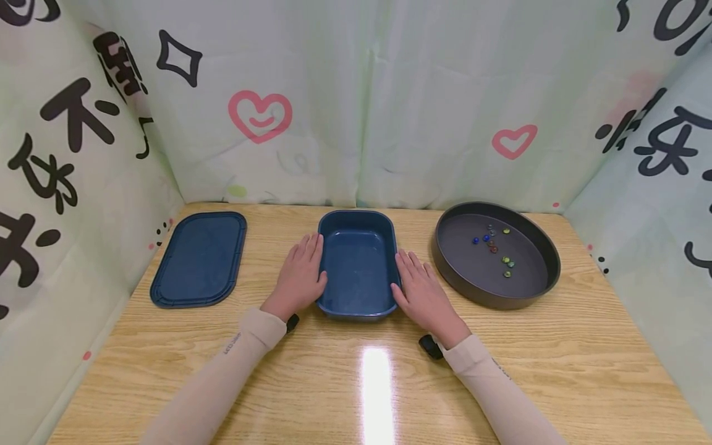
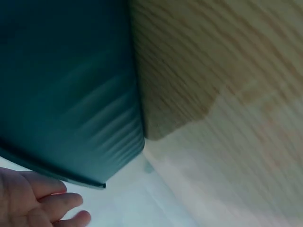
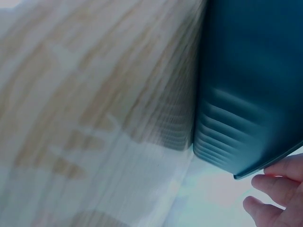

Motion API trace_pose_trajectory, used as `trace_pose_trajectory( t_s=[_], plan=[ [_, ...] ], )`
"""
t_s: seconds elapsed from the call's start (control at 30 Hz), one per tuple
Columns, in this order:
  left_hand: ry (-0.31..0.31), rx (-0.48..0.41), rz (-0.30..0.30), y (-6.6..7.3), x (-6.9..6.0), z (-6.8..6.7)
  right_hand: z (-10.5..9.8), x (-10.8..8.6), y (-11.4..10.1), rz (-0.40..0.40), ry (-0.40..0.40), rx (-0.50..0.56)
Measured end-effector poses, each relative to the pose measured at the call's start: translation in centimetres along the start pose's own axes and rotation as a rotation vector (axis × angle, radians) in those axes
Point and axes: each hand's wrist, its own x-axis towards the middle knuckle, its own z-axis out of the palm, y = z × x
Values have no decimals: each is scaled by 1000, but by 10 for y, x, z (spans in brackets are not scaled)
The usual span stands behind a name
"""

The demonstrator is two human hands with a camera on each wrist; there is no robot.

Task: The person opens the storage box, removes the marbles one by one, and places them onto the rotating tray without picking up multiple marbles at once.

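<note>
Between the two hands stands a deep blue rectangular container (image 1: 358, 272) with rounded corners and nothing inside it. The left hand (image 1: 299, 272) lies along its left side, fingers straight, thumb and fingertips at the rim. On the opposite side the right hand (image 1: 425, 290) mirrors this, its straight fingers touching the right rim. From the left wrist, the container's ribbed outer wall (image 2: 80, 104) shows above the left fingers (image 2: 57, 201). In the right wrist view the right fingers (image 3: 274, 187) are just under the rim of the same wall (image 3: 251, 104).
A flat blue lid (image 1: 200, 259) lies on the wooden table (image 1: 311, 383) at the left. To the right stands a round dark grey pan (image 1: 473, 272) holding several glass marbles (image 1: 493, 249). Printed curtains (image 1: 367, 123) hang behind and at both sides.
</note>
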Motion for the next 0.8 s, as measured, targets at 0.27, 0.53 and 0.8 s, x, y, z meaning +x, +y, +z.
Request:
trace_pose_trajectory(
  t_s=[0.27,0.53,0.8],
  plan=[
    [-55,-27,-32,4,0,3,-1,-1,0,-1,-1,1],
    [-60,-57,-47,2,-4,2,-2,0,-1,-6,-2,-3],
    [-78,-75,-65,3,-3,4,-8,1,-2,-13,-39,-34]
  ],
)
